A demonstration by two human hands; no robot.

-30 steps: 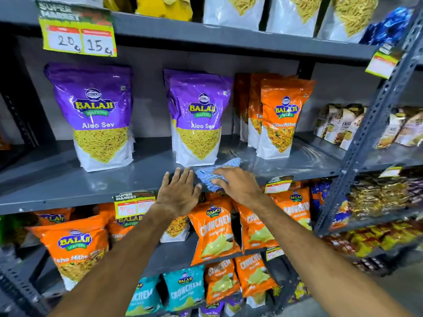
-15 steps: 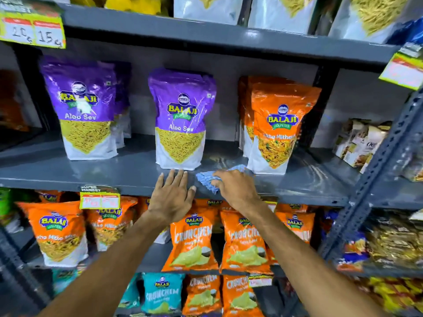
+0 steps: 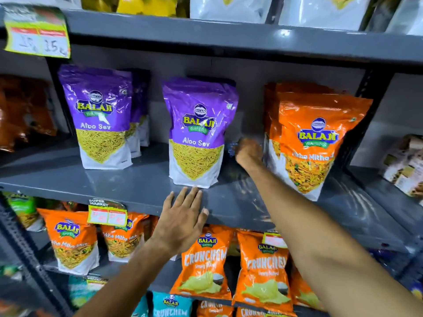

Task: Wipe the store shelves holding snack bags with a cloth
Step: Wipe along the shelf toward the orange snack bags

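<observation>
Reaching deep into the grey shelf (image 3: 137, 179), the right hand (image 3: 248, 154) sits at about 1 o'clock from the frame's middle, in the gap between the middle purple bag (image 3: 198, 133) and the orange bag (image 3: 306, 143). It is blurred, with its fingers curled around a blue cloth (image 3: 232, 148), of which only a small edge shows at the hand's 9 o'clock side. The cloth is far back on the shelf, close to the rear wall, just beside the purple bag's right edge.

The left hand (image 3: 183, 220) lies open and flat at about 6 o'clock from the middle purple bag, fingers spread and pointing toward 12 o'clock. Its fingertips rest on the shelf's front lip, just short of the bag's white base, and it holds nothing.

A second purple bag (image 3: 100, 117) stands upright at 9 o'clock from the middle one, with more of the same kind lined up behind it. The orange bag leans slightly, and others stand behind it too. A yellow price tag (image 3: 36, 35) hangs from the shelf above at 10 o'clock, and a smaller price tag (image 3: 107, 215) is clipped to the front edge at the left hand's 9 o'clock. Below, orange chip bags (image 3: 203, 264) hang in a row at 6 o'clock, under the left wrist.
</observation>
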